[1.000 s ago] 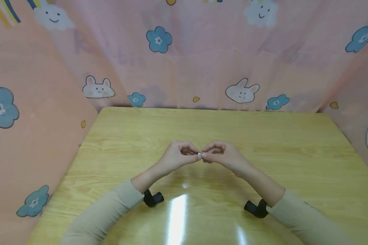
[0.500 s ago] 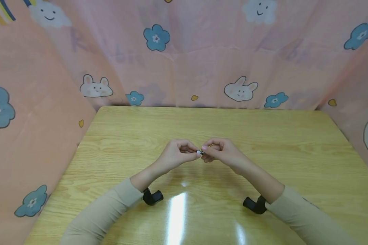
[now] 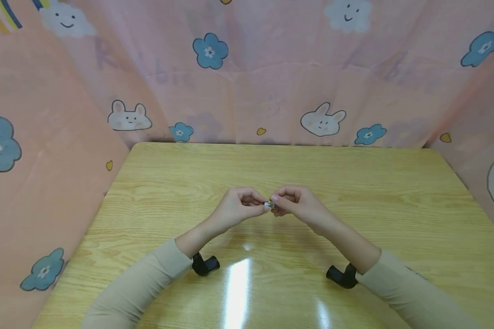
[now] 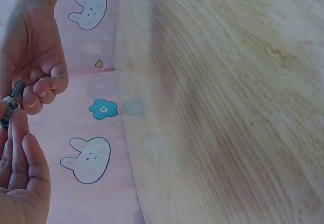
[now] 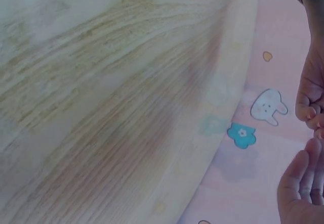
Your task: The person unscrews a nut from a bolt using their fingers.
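In the head view a small metal bolt (image 3: 267,204) is held up above the table between my two hands. My left hand (image 3: 234,208) pinches its head end between thumb and fingertips. Curled fingers of my right hand (image 3: 298,203) are at the other end, thumb and forefinger at the nut (image 4: 13,101) on the shank. The left wrist view shows the bolt's threaded tip (image 4: 19,86) pointing toward the right palm. Fingers partly cover the bolt and nut. In the right wrist view both hands sit at the right edge, and the bolt is hidden.
Beneath the hands spreads a wood-grain table (image 3: 189,173), with glare near its front. A pink printed curtain (image 3: 263,91) stands behind it and at both sides. Black wrist mounts (image 3: 206,266) stick out from under both forearms.
The right thumb and forefinger have shifted up and back slightly, so more of the bolt shows between the hands. The left hand keeps its pinch. The view has shifted a little.
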Motion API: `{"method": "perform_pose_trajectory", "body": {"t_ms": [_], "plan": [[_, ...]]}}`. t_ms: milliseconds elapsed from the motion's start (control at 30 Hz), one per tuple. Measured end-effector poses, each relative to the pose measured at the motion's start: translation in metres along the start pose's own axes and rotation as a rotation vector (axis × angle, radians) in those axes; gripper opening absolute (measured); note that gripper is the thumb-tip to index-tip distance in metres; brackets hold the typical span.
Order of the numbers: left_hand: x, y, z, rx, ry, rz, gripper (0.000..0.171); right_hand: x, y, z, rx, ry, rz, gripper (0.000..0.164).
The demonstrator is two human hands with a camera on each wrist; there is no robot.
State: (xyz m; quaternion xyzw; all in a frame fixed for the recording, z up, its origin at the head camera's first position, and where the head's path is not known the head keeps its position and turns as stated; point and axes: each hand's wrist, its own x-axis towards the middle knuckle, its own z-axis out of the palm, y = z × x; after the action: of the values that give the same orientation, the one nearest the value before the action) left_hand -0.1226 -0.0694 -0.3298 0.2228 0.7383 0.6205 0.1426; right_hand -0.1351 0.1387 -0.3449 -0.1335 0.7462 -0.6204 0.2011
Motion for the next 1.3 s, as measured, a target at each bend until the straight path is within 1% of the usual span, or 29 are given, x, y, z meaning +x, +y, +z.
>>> {"method": "perform_pose_trajectory", "body": {"t_ms": [100, 233, 300, 400, 533, 600, 700, 767, 967, 1067, 1167, 1300], "plan": [[-0.0001, -0.0004, 0.0, 0.001, 0.0, 0.001, 0.013, -0.0013, 0.0005, 0.0005, 0.0, 0.003, -0.021, 0.026], [-0.0001, -0.0012, -0.0001, 0.012, 0.005, 0.006, 0.012, -0.0036, -0.0005, 0.0005, -0.011, 0.016, -0.047, 0.03], [-0.0001, -0.0009, -0.0002, 0.015, 0.01, 0.005, 0.012, -0.0036, -0.0011, 0.0006, -0.028, 0.024, -0.045, 0.03], [-0.0005, -0.0002, -0.0003, 0.017, 0.019, -0.005, 0.013, -0.0026, -0.0019, 0.0016, -0.041, 0.023, -0.014, 0.029], [-0.0007, 0.0005, -0.0004, 0.006, 0.017, -0.007, 0.013, -0.0024, -0.0018, 0.0022, -0.021, 0.016, 0.011, 0.028], [-0.0007, 0.0003, -0.0007, -0.001, 0.015, -0.004, 0.013, -0.0031, -0.0013, 0.0019, -0.015, 0.014, -0.004, 0.026], [-0.0008, -0.0001, -0.001, -0.007, 0.011, 0.002, 0.012, -0.0039, -0.0007, 0.0012, -0.022, 0.01, -0.038, 0.031], [-0.0009, -0.0004, -0.0011, -0.003, 0.01, 0.006, 0.012, -0.0035, -0.0004, 0.0011, -0.028, 0.009, -0.046, 0.031], [-0.0013, 0.0003, -0.001, 0.011, 0.016, -0.014, 0.013, -0.0013, 0.0013, 0.002, -0.029, 0.002, -0.002, 0.03], [-0.0011, -0.0004, -0.0009, 0.01, 0.018, -0.009, 0.013, -0.0024, 0.0018, 0.0013, -0.023, -0.009, -0.013, 0.026], [-0.0006, -0.0025, -0.0006, 0.004, 0.018, 0.008, 0.013, -0.0037, 0.0012, 0.0007, -0.021, -0.014, -0.04, 0.03], [0.0003, -0.0032, 0.0002, 0.001, 0.017, 0.015, 0.012, -0.0019, 0.0014, 0.0005, -0.02, -0.007, -0.021, 0.031]]}}
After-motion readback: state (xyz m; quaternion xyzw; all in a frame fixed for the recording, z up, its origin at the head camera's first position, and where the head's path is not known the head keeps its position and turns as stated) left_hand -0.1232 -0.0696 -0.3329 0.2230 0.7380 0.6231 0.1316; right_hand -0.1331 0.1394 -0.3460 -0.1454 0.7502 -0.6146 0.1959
